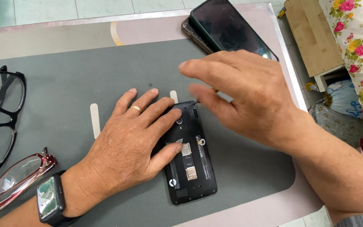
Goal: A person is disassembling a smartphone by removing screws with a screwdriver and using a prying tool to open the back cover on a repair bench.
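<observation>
Pale tiled floor (51, 8) shows along the top, a table (43, 35) with a beige-pink top fills most of view, metal-look edge running down the right side. Big grey work mat (64, 84) with rounded corners covers most of the tabletop, its lower right corner rounded off near the table edge; two short white strips on it, one (94, 120) left of the left hand, one (173, 96) just above the phone. Right of the table: wooden box or stool (311, 35), floral fabric (362, 50) at far right, more cloth lower down. Bare mat open upper left and lower right; left edge crowded by glasses. Right hand (248, 96) hovers over the mat above the phone's top end, blurred, fingers loosely spread and pointing left, holding nothing that I can see. Left hand (127, 143) lies flat on the mat, ring on one finger, fingers slightly spread, fingertips pressing the left side of the opened phone, thumb resting on its exposed inside by the card slots; smartwatch (49, 201) on that wrist. Opened black phone (190, 155) sits mid-mat, back cover off, lying lengthwise toward the viewer, gold card trays visible. Two stacked phones (227, 29) at top centre, dark screen up, overlapping the mat's top edge. Black-framed glasses (1, 117) at far left, red-framed glasses (13, 176) lower left, partly cut by frame.
</observation>
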